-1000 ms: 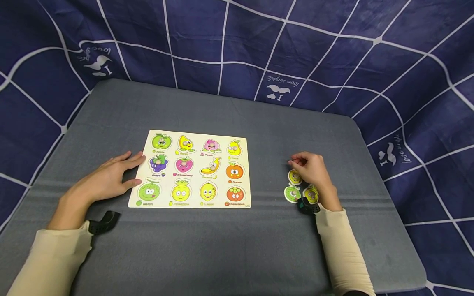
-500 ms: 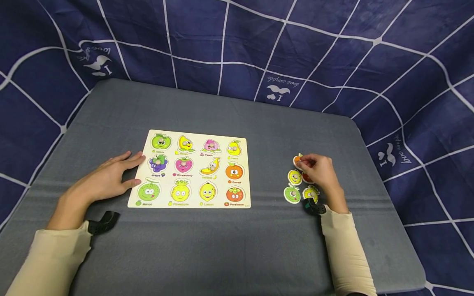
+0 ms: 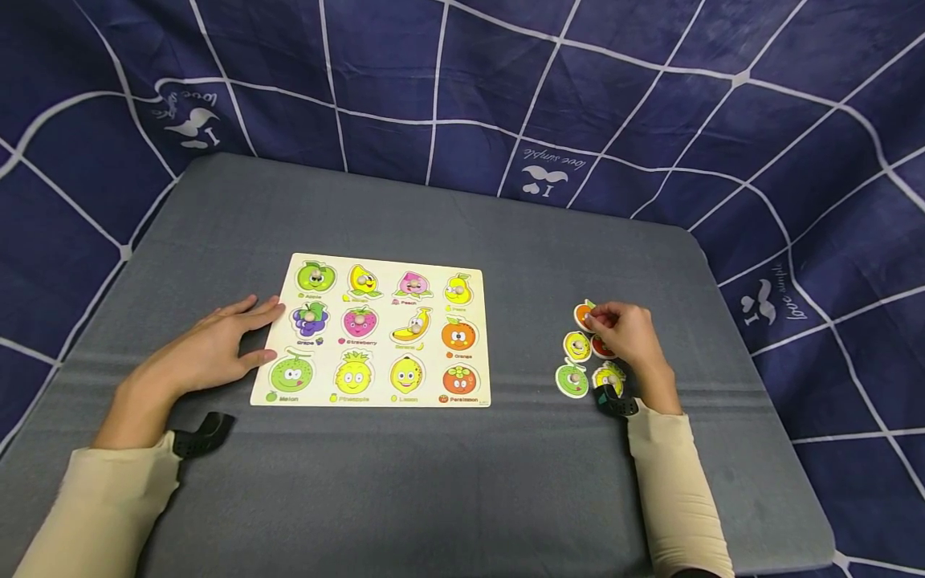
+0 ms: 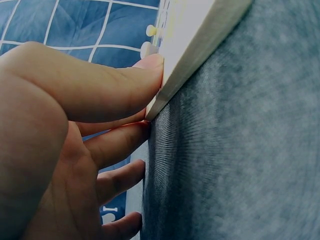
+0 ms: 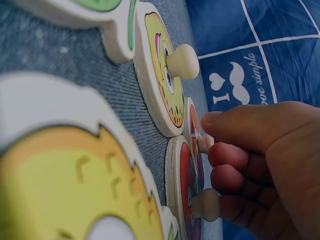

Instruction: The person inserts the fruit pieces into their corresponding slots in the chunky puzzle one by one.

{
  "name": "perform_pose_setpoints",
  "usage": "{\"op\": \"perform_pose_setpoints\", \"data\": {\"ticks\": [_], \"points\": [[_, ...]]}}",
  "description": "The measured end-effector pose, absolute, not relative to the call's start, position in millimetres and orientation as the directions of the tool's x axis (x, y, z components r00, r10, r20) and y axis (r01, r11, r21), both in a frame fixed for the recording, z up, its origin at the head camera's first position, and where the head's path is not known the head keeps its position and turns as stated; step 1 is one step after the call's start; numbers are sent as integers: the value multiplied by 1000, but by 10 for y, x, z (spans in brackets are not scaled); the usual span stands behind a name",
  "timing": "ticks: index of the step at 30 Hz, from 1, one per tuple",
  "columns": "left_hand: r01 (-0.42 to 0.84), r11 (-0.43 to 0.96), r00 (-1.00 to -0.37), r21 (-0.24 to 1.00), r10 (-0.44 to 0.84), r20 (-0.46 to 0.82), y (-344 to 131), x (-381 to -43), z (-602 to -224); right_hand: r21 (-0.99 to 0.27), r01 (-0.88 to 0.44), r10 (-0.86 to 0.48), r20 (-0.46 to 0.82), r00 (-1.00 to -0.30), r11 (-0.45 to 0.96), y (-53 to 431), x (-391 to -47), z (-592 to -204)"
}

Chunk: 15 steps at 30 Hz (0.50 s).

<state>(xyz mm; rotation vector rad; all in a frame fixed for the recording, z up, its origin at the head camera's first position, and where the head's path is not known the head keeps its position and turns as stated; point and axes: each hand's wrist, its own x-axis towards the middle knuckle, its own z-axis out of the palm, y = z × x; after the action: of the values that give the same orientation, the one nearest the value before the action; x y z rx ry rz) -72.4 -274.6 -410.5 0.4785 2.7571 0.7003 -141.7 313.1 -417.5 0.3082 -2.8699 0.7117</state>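
Below, grey tabletop (image 3: pixel 405 490), navy fabric (image 3: pixel 491 80) behind

Left grip (image 3: pixel 213 345) touches the board (image 3: pixel 383 331) while right grip (image 3: pixel 625 332) pinches the orange piece (image 3: pixel 580 312) near 4 fruit pieces (image 3: pixel 577 348).

My left arm (image 3: pixel 104 510) reaches up from the bottom left corner. My left hand (image 3: pixel 205 349) is palm down, with its fingers (image 4: pixel 120 182) spread and its thumb out to the side. My right arm (image 3: pixel 672 482) reaches forward too. My right hand (image 3: pixel 623 337) pinches with its thumb (image 5: pixel 245 122) and pointer finger, the others curled in.
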Motion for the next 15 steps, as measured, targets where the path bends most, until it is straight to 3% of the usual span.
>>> {"op": "perform_pose_setpoints", "data": {"ticks": [15], "points": [[250,825,-911,508,378,-166,-2749,-731,-4111,-429,-211,-146,180,-973,878,3159,-1436,-4184]]}}
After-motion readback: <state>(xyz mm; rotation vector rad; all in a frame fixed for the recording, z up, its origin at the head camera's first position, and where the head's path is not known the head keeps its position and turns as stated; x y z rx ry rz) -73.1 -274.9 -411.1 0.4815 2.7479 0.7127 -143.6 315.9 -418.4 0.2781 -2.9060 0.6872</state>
